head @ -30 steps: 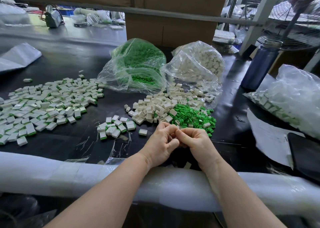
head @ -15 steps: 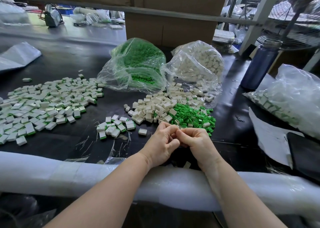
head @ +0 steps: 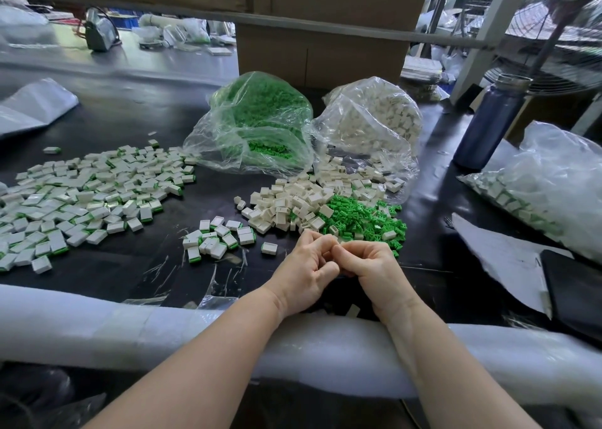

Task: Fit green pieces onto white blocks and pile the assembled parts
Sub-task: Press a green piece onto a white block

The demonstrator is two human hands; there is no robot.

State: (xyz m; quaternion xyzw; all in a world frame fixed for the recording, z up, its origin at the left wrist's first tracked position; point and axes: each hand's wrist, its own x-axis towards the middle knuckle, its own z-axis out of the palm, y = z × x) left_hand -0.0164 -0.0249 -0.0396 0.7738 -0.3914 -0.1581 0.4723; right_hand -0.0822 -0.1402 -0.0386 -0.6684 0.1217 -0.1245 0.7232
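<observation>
Head view: big done pile [head: 84, 197] left, small batch [head: 216, 238] nearby; loose blocks [head: 286, 205] and greens [head: 361, 220] plenty left. Left hand [head: 304, 274], right hand [head: 371, 270] curled together, held part hidden.

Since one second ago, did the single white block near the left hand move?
No. The single white block lies at the same spot beside the small pile, just left of the left hand.

A blue metal bottle [head: 488, 125] stands upright at the right of the black table [head: 130, 109]. Near it lie white paper [head: 501, 262] and a dark tablet [head: 576, 288]. A cardboard box [head: 321, 57] stands behind, and white foam padding [head: 97, 327] covers the near edge.
</observation>
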